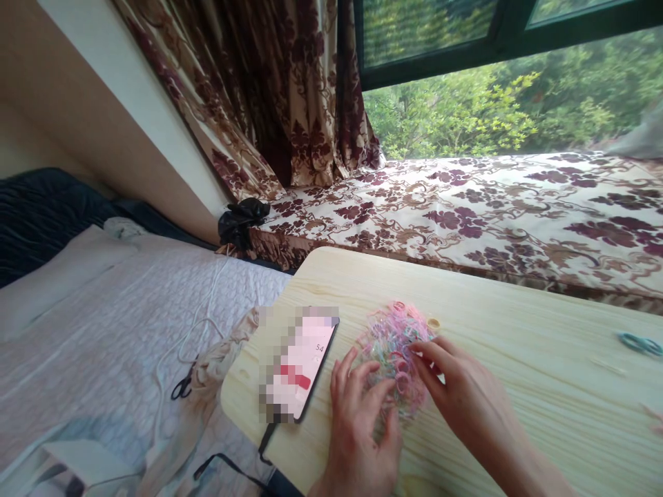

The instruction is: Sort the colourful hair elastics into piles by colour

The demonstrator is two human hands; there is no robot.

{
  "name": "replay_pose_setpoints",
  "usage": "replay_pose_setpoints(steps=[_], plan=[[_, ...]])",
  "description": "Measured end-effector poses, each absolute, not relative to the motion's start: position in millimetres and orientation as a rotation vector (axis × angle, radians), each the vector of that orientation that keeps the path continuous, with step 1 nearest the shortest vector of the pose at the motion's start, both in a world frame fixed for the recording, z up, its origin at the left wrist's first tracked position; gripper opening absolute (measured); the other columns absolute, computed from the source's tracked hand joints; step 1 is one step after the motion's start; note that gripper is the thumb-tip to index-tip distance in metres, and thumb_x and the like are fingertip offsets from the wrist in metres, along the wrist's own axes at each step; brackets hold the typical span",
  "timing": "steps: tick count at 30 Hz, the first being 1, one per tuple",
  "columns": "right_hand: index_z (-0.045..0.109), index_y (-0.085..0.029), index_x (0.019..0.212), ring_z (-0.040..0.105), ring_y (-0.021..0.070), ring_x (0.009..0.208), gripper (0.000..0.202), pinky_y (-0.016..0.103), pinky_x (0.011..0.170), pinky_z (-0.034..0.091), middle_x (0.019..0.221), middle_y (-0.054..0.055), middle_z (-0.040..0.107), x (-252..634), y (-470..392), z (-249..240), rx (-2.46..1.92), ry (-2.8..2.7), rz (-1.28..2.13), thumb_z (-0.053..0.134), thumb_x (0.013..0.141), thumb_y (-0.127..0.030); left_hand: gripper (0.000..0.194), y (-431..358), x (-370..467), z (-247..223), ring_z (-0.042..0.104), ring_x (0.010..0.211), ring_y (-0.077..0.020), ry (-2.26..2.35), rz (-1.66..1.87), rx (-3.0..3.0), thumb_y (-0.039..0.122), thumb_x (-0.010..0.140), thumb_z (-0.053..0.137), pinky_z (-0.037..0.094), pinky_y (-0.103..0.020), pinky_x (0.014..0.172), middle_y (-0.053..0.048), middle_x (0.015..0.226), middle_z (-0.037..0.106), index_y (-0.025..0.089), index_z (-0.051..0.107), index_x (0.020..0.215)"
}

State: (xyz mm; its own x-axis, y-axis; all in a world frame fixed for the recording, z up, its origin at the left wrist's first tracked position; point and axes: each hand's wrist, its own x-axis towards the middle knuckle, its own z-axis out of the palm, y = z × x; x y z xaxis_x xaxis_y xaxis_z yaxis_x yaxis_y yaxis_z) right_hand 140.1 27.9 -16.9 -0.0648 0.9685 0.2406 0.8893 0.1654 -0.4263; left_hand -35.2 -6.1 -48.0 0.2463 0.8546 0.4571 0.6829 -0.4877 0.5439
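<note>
And here, on the pale wood-grain desk (518, 324), a loose heap of small colourful bands (394, 338), pink, lilac and pale green, is being worked by both hands. The heap's near left edge is covered by the left hand (362, 421), its fingers spread and gently curled, open. At the right edge, thumb and fingertips of the right hand (460, 379) are brought close together among the bands; whether one is pinched cannot be told. Just beyond, a yellow ring (434, 323) is seen beside the heap. To the left, a lit phone (303, 366) is laid, partly pixelated; well off to the right, a teal loop (639, 343) is spotted.
</note>
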Motion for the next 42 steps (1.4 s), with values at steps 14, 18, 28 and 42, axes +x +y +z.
replay_pose_setpoints(steps=[14,18,28,42], plan=[[0.068,-0.023,0.08,0.064,0.0156,0.064,0.024,0.026,0.053,0.043,0.082,0.004,0.067,140.7,34.2,-16.3,-1.75,-2.018,0.241,0.046,0.091,-0.028,0.037,-4.4,-36.1,-54.2,0.041,0.137,-0.033,1.442,1.101,2.354,0.007,0.084,0.053,0.05,-0.059,0.102,-0.011,0.121,0.061,0.023,0.063,0.116],[0.069,-0.024,0.085,0.064,0.0146,0.065,0.025,0.026,0.057,0.048,0.085,0.004,0.068,147.2,30.2,-15.7,-1.68,-1.902,0.376,0.047,0.093,-0.032,0.036,-4.9,-35.3,-58.4,0.041,0.137,-0.0334,1.434,1.154,2.337,0.008,0.084,0.052,0.048,-0.059,0.104,-0.011,0.122,0.061,0.023,0.065,0.114],[0.072,-0.021,0.078,0.06,0.0157,0.054,0.027,0.027,0.053,0.05,0.063,0.002,0.068,151.3,25.6,-3.9,-1.612,-1.457,0.971,0.054,0.08,-0.041,0.032,-5.5,-27.0,-60.1,0.041,0.137,-0.0309,1.488,1.244,2.241,0.007,0.085,0.049,0.046,-0.057,0.106,-0.01,0.118,0.062,0.024,0.067,0.105],[0.072,-0.022,0.074,0.065,0.018,0.056,0.027,0.028,0.053,0.05,0.065,0.004,0.072,165.4,6.1,-6.7,-1.724,-1.361,0.915,0.055,0.074,-0.042,0.03,-5.4,-32.0,-59.2,0.041,0.138,-0.0298,1.44,1.231,2.255,0.008,0.087,0.052,0.047,-0.053,0.105,-0.009,0.12,0.062,0.024,0.065,0.109]])
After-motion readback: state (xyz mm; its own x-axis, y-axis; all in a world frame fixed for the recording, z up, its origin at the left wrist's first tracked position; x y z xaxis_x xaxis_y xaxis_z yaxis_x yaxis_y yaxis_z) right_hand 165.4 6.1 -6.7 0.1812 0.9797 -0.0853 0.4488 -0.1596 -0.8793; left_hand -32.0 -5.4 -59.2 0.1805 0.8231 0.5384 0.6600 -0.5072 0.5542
